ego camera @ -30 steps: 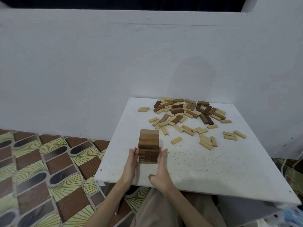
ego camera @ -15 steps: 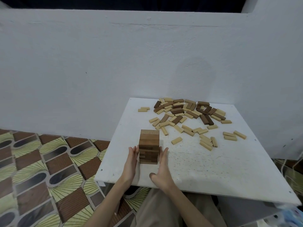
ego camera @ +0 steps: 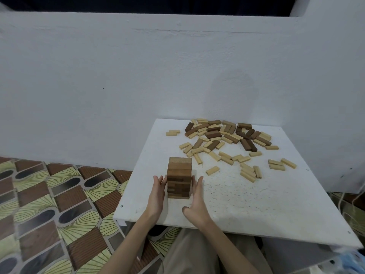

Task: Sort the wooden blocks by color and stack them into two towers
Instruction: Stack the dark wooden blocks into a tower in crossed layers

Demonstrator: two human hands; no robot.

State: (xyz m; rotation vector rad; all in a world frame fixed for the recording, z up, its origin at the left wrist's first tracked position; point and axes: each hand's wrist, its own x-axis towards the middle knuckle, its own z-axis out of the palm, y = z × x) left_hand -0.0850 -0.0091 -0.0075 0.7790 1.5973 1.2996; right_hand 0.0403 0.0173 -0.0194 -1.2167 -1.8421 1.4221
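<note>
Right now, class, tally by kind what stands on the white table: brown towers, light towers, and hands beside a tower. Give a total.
Brown tower: 1
Light towers: 0
Hands beside the tower: 2, the left hand and the right hand
Total: 3

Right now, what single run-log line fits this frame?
phase: squaring dark tower | left hand: flat against tower | right hand: flat against tower | loose blocks: mixed, unsorted | light tower: none visible

Both forearms reach forward side by side. The left hand (ego camera: 158,191) stands on edge with straight fingers, palm facing right. The right hand (ego camera: 196,196) mirrors it, fingers straight, thumb spread toward the body.
</note>
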